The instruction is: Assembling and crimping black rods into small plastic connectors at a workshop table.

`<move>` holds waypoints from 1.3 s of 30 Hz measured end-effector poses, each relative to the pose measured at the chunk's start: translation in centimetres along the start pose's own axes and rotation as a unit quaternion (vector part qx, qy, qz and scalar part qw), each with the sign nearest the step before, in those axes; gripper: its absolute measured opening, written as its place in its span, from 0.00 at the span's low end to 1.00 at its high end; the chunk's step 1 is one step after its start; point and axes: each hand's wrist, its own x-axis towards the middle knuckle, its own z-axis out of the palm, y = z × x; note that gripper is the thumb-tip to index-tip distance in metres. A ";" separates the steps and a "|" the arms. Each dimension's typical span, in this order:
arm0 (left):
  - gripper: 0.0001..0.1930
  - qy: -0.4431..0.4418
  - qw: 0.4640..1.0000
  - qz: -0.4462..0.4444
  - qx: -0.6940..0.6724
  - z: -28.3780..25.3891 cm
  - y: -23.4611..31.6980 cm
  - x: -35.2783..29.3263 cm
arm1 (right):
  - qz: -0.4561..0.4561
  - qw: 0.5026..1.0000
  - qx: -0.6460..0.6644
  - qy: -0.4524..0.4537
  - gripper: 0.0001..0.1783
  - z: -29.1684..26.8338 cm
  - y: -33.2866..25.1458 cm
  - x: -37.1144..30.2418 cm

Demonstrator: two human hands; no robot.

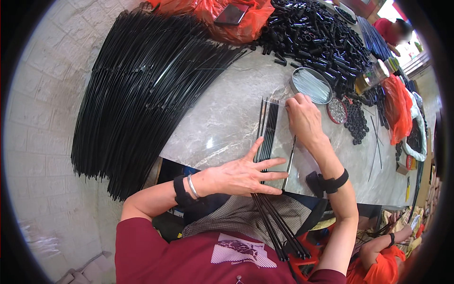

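Observation:
Several thin black rods point(270, 124) lie side by side on the table, with their far tips lined up and their near ends running past the table edge over my lap. My left hand point(239, 176) lies across them with its fingers spread. At the far tips, my right hand point(303, 116) is closed in a pinch on a thin pale strand point(279, 103) that reaches toward the rod tips. Whether the strand touches a tip is too small to tell. Beside the bundle, a separate dark thin stick point(290, 161) rests between my two hands.
A large heap of black rods point(142, 94) covers the left side. Far back are a pile of black tubes point(317, 40) and an orange plastic bag point(203, 12). A round dish of pale strands point(311, 85), a dish of small metal parts point(337, 111) and black rings point(356, 124) sit right.

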 end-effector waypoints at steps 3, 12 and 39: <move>0.33 -0.004 1.000 -0.001 0.000 -0.1 0.0 0.1 | -0.001 1.000 -0.027 -0.012 0.07 0.2 -0.1 0.1; 0.34 -0.009 1.000 -0.002 0.001 0.3 -0.1 0.1 | -0.038 0.992 -0.117 -0.010 0.06 0.1 -0.4 0.1; 0.33 -0.021 0.999 -0.002 -0.024 0.0 -0.2 0.2 | -0.025 0.999 -0.015 0.031 0.06 0.3 -0.6 0.0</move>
